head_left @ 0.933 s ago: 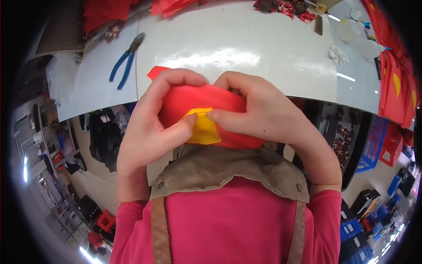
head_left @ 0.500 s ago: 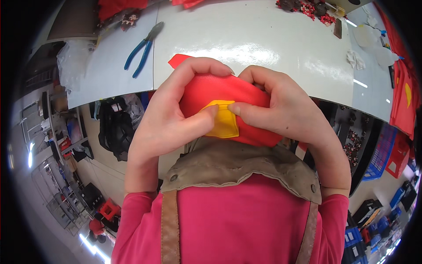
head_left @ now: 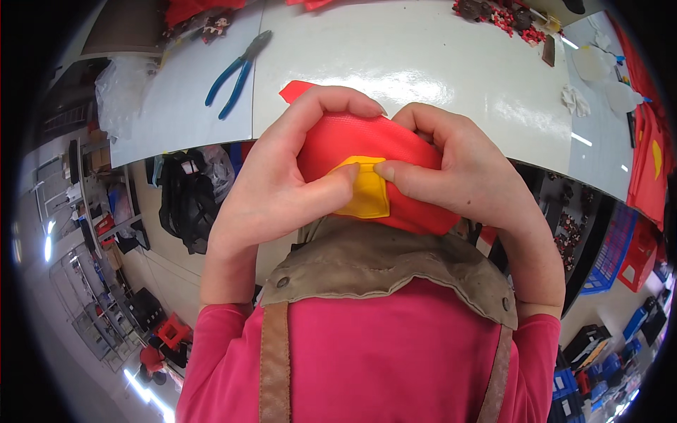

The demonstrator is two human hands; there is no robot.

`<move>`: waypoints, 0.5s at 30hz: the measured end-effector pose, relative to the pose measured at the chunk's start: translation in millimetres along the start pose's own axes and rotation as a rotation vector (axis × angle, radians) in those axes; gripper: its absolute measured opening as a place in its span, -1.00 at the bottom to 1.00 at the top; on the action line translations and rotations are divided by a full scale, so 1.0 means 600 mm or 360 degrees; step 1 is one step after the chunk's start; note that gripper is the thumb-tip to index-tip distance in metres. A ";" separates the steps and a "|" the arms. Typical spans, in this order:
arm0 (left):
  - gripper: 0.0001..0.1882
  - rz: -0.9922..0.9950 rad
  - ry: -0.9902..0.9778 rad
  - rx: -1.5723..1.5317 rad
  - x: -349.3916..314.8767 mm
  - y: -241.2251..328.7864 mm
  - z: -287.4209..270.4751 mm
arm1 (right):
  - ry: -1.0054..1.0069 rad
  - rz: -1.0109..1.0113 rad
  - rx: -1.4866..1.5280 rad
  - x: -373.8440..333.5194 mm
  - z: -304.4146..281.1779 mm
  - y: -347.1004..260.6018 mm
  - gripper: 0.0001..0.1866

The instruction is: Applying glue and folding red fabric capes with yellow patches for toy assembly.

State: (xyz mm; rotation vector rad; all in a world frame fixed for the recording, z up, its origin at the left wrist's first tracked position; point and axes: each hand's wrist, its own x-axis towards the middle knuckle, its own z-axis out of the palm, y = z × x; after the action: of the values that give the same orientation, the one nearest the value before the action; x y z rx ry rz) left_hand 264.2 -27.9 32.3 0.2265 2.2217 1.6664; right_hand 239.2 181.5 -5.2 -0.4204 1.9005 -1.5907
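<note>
white table (head_left: 458, 56): ahead, glossy | red cloth (head_left: 328, 141): held at table's near edge | left hand (head_left: 285, 166): half-curled, gripping cloth | right hand (head_left: 476, 166): likewise | blue-handled pliers (head_left: 246, 61): on table, left | yellow patch (head_left: 370, 194): on cloth, both thumbs at top edge

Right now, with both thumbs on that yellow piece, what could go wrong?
The left hand and right hand press the yellow piece with their thumbs near its upper edge, so it might shift or crease on the red fabric. The fabric is close to the brown apron, mostly short of the white table's near edge; dropped, it might miss the table.
</note>
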 end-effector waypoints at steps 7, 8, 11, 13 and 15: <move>-0.49 -0.0103 -0.0048 -0.0055 0.000 0.004 -0.004 | -0.0016 0.0045 -0.0048 0.000 0.000 -0.004 -0.79; -0.49 -0.0103 -0.0045 -0.0055 0.001 0.003 -0.004 | -0.0013 0.0058 -0.0031 0.000 0.000 -0.005 -0.79; -0.50 -0.0080 -0.0048 -0.0057 0.001 0.003 -0.004 | -0.0011 0.0068 -0.0025 -0.001 0.000 -0.004 -0.79; -0.50 -0.0070 -0.0052 -0.0023 0.001 0.004 -0.004 | -0.0011 0.0066 -0.0037 0.000 0.000 -0.004 -0.79; -0.50 -0.0074 -0.0052 -0.0035 0.001 0.003 -0.004 | -0.0019 0.0081 -0.0026 0.000 -0.001 -0.004 -0.80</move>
State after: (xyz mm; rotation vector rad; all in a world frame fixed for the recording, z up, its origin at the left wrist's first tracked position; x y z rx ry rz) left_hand 262.3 -29.2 34.6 0.1937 2.1672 1.6502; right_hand 238.5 181.5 -3.0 -0.3845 1.9015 -1.5376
